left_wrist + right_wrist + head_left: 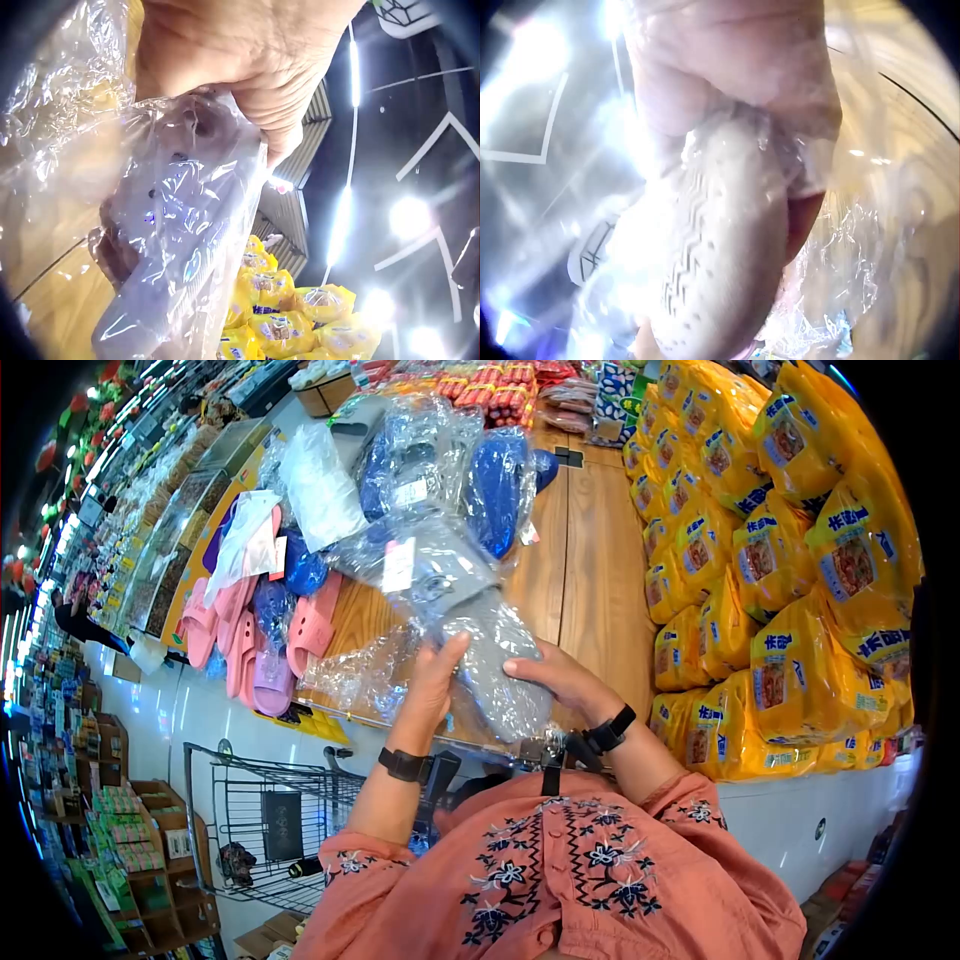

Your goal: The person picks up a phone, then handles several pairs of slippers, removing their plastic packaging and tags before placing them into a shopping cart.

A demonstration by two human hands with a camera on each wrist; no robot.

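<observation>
A grey slipper (pixel 495 660) in clear plastic wrap is held over the table's front edge. My left hand (pixel 436 678) grips its left side, thumb on top; in the left wrist view that hand (pixel 247 60) pinches the wrapped slipper (pixel 180 217). From the right, my right hand (pixel 572 685) holds it with the thumb on the sole surface. The right wrist view shows the patterned slipper (pixel 720 247) beneath the right hand (pixel 735 67). The fingers under the slipper are mostly hidden.
On the wooden table (pixel 590 560) lie blue slippers (pixel 497 480), pink slippers (pixel 310 625) and loose clear plastic (pixel 370 670). Yellow bags (pixel 775 560) are stacked on the right. A shopping cart (pixel 280 810) stands at lower left.
</observation>
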